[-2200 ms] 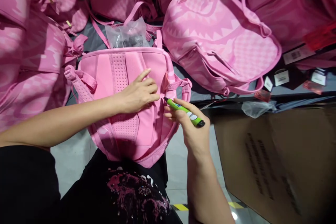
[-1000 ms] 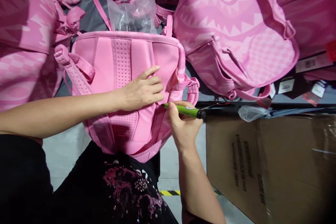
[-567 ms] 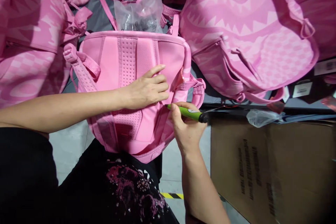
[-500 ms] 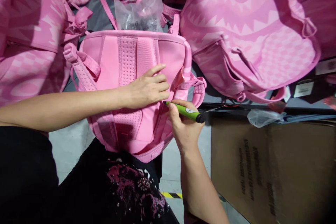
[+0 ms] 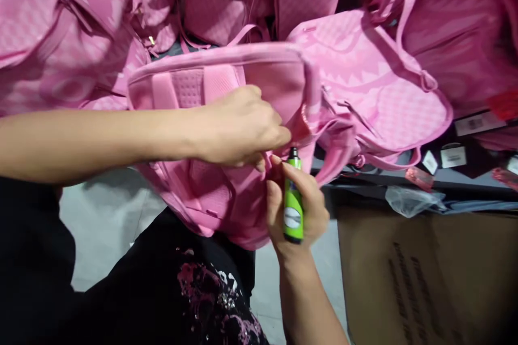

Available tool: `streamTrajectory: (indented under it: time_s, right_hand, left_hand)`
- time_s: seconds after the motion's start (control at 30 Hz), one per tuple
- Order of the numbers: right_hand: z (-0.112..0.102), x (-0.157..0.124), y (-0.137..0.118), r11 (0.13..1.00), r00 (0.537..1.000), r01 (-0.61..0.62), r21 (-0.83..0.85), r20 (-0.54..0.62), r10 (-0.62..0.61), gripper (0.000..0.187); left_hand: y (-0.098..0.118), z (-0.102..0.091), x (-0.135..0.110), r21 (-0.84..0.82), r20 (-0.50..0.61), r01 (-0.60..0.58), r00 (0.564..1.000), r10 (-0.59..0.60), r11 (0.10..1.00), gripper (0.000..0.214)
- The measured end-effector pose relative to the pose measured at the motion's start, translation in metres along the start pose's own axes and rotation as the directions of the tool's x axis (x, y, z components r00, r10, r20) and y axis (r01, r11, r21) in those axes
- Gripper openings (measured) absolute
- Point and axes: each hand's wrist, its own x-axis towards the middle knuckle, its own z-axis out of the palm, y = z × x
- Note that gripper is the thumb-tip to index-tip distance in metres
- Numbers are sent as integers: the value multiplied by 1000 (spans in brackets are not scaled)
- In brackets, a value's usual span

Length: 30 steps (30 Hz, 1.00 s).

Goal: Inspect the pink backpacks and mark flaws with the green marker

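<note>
A pink backpack [image 5: 275, 83], its padded back panel facing up, leans over my lap. My left hand [image 5: 246, 129] lies across the panel, its fingers curled and pinching close to the fabric; what sits between the fingertips is hidden. Just to its right, my right hand [image 5: 311, 210] has a green pen-like tool with black ends [image 5: 293, 194] lodged upright against the palm. The thumb and forefinger of that hand come together at the backpack, close to the left fingertips. A pink strap [image 5: 340, 145] hangs off the backpack's right side.
Another pink backpack [image 5: 388, 81] lies on the dark table to the right, with more pink bags [image 5: 60, 38] left and behind. White tags [image 5: 453, 156] and a clear plastic bag [image 5: 413, 199] are near the table edge. A cardboard box [image 5: 404, 269] stands below right.
The green tool has swung from pointing left at the fabric to standing upright in my right hand. My left fingers have curled in and shifted right. The view has shifted, and the backpack is tilted more.
</note>
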Motion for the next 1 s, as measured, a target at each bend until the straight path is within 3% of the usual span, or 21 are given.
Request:
streamTrajectory:
  time_s: [0.1, 0.17, 0.3, 0.33, 0.4, 0.47, 0.53, 0.63, 0.73, 0.87, 0.93, 1.0]
  right_hand:
    - [-24, 10, -22, 995, 995, 94, -31, 40, -93, 47]
    - [-30, 15, -23, 988, 989, 135, -70, 75, -130, 43]
    - [-3, 17, 11, 975, 952, 219, -23, 224, -209, 21]
    - [8, 16, 23, 977, 946, 212, 8, 248, -208, 18]
    - [26, 14, 42, 985, 954, 167, 39, 247, -171, 15]
    - [38, 13, 53, 992, 968, 123, 31, 218, -126, 14]
    - [46, 12, 55, 994, 970, 104, 35, 217, -109, 15]
    - [51, 11, 49, 996, 973, 44, 71, 225, -59, 17]
    - [52, 5, 39, 995, 971, 15, 103, 235, -39, 9]
    - [49, -2, 34, 993, 946, 79, 90, 309, -103, 7]
    - [48, -1, 39, 993, 943, 76, 91, 318, -101, 11]
    - [48, 2, 46, 991, 944, 45, 124, 318, -83, 13]
  left_hand:
    - [31, -43, -26, -70, -69, 100, 992, -105, 992, 25]
    - [41, -44, -37, -103, -91, 175, 979, -185, 979, 31]
    - [31, 9, -42, -230, 65, 394, 918, -390, 890, 32]
    - [24, 23, -41, -250, 90, 395, 919, -385, 884, 27]
    - [10, 41, -38, -239, -3, 330, 940, -340, 913, 17]
    - [-4, 44, -33, -167, -202, 281, 929, -311, 945, 21]
    - [-19, 42, -27, -100, -296, 295, 903, -311, 950, 33]
    - [-44, 49, -12, -22, -134, 301, 944, -301, 953, 63]
    - [-60, 70, 2, 55, 15, 337, 941, -338, 940, 56]
    - [-60, 85, 4, 91, 25, 336, 940, -340, 937, 42]
    - [-55, 84, -1, 98, 25, 283, 958, -287, 954, 53]
    - [-49, 82, -6, 117, 38, 227, 972, -232, 967, 78]
